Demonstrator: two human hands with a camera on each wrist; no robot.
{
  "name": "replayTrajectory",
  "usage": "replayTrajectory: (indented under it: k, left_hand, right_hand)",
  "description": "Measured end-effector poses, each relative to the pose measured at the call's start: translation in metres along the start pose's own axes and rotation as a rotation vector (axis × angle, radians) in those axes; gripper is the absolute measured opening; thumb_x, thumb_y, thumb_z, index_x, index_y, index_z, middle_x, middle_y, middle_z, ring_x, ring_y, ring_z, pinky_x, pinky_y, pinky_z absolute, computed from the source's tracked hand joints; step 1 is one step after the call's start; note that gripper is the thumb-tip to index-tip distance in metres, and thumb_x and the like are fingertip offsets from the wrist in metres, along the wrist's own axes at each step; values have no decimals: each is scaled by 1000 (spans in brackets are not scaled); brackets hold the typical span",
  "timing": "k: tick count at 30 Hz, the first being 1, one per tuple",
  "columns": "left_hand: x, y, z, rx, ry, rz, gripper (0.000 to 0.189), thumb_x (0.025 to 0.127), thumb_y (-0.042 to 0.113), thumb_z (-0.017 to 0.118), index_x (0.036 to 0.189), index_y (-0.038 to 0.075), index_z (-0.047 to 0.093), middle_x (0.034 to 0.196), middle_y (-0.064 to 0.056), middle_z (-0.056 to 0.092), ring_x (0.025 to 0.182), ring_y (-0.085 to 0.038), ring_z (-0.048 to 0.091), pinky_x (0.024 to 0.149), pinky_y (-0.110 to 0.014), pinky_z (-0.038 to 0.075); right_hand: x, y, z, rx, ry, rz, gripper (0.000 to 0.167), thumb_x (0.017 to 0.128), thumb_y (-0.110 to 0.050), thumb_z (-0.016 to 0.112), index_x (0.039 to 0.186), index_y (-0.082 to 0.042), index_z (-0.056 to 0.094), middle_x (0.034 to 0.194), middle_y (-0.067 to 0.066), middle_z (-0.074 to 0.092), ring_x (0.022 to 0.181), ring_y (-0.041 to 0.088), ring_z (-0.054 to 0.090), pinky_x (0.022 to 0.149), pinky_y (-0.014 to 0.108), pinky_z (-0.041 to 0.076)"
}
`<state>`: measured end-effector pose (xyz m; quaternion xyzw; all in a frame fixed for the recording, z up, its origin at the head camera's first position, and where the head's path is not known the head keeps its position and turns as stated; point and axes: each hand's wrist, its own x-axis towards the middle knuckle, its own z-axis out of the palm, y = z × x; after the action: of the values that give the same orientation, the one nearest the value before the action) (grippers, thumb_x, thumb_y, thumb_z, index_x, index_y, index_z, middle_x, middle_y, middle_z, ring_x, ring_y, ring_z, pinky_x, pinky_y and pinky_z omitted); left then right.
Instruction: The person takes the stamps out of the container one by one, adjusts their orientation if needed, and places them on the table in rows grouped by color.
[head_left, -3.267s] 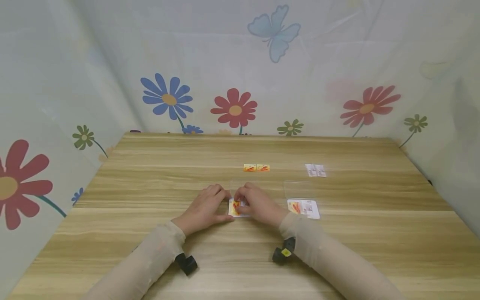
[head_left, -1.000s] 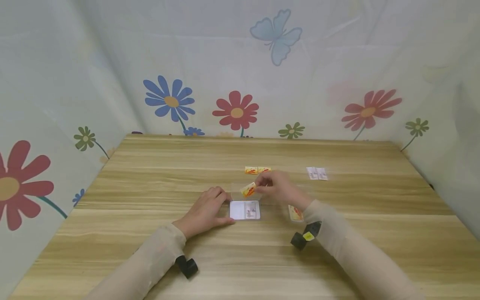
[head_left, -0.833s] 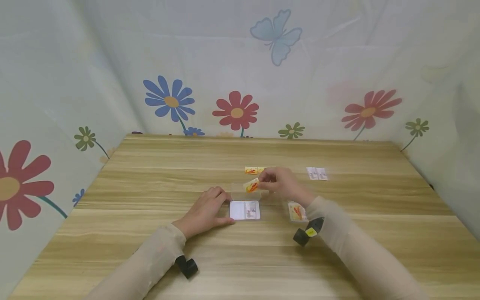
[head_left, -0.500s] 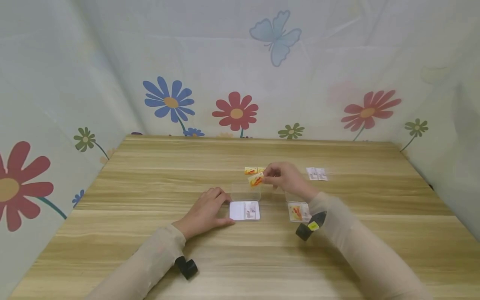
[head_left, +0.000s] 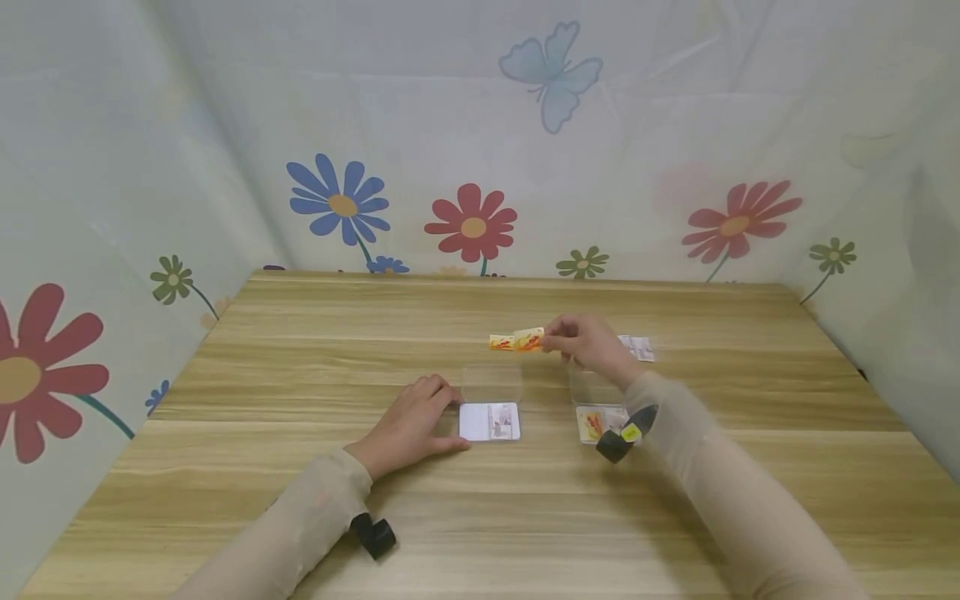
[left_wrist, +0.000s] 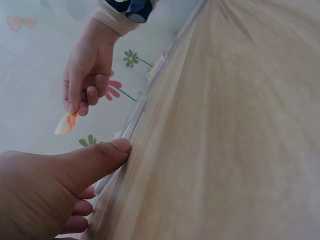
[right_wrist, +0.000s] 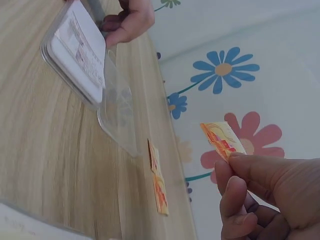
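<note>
My right hand (head_left: 592, 346) pinches a yellow and orange stamp (right_wrist: 222, 140) between thumb and forefinger, raised above the table. In the head view this stamp overlaps one of two similar stamps lying side by side at the back; the left one (head_left: 502, 342) shows fully. My left hand (head_left: 408, 421) holds the left side of a clear hinged plastic case (head_left: 474, 422), thumb at its near corner and forefinger at its far corner. The case's lid (head_left: 491, 384) lies folded back. On its white base, a pale grey stamp (head_left: 502, 421) sits on the right half; the left half is bare white.
A second lidded plastic case (head_left: 582, 437) lies to the right, with a yellow stamp (head_left: 592, 424) and a pale one in it, partly behind the right wrist camera (head_left: 615, 446). Pale stamps (head_left: 639, 347) lie farther back, partly behind my right hand. A flowered curtain (head_left: 420, 100) stands behind the table.
My right hand has lifted the yellow stamp out of the left case and carried it back and to the right, toward the back stamps. The left hand has stayed at the case.
</note>
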<state>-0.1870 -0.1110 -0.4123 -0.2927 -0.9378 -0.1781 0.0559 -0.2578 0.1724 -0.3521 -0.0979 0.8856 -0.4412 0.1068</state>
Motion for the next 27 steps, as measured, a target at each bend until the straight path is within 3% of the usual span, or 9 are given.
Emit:
replayTrajectory:
  k: [6,15,24,27]
  left_hand:
    - [-1,0,0,7,-3,-2,57,71,45,81,111,8,63,107,-4,58,101,-22,53,93,-40,44]
    - [-1,0,0,21,10,1,56,71,43,82,110,8,63,105,-4,58,99,-21,53,90,-38,45]
    - [-1,3,-3,1,-7,-16,56,71,43,82,111,8,63,106,-4,58,100,-22,52,91,-39,44]
    - [-1,3,-3,2,-11,-20,56,71,44,81,111,8,63,106,-4,57,99,-21,52,90,-39,44]
  right_hand:
    - [6,6,-5,24,23,41,20,94,-20,62,103,-3,64,103,18,69,66,13,51,51,20,39]
    - [14,22,-12,24,49,83,22,93,-19,63,105,0,63,103,16,70,71,17,55,63,25,47]
    - [24,37,-14,18,74,89,22,93,-16,61,105,3,63,102,18,70,60,6,51,56,17,45]
    - [24,38,-15,13,87,105,22,93,-16,61,104,3,63,91,12,69,58,5,49,55,17,44]
